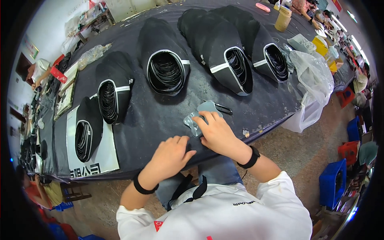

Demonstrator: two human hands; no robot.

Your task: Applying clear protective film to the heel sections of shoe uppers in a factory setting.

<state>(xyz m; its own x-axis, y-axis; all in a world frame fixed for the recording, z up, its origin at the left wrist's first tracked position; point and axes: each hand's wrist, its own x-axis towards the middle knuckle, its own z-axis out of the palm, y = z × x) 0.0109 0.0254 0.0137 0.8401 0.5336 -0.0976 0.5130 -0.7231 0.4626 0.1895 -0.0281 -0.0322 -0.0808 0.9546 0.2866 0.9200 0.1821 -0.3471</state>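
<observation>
White short-sleeved shirt nearest the camera, then blue jeans against the table edge. Right hand: palm down, fingers spread and lightly bent, fingertips over and apparently touching a lobed clear plastic piece. Firm pinch or mere contact: cannot tell. Left hand: fingers released, slightly curled, thumb out to the right, nothing visible in grasp; rests by the near edge of the dark-covered table.

Key relation: lobed clear plastic piece under and just left of the right fingertips, ahead and right of the left hand; right hand clearly nearer. Long axis partly covered, seemingly slanting from near left to far right. Rounded translucent part adjoining at the far end; one item or two, cannot tell. Slim black tool just beyond the right fingers, axis from far left to near right, in neither hand.

Farther out: nested black stacks with white-edged mouths, one straight ahead, two ahead-right, two leftward. White board beneath the nearest left one. Clear plastic bag over the right edge. Tan jar far right. Blue crate on the floor.
</observation>
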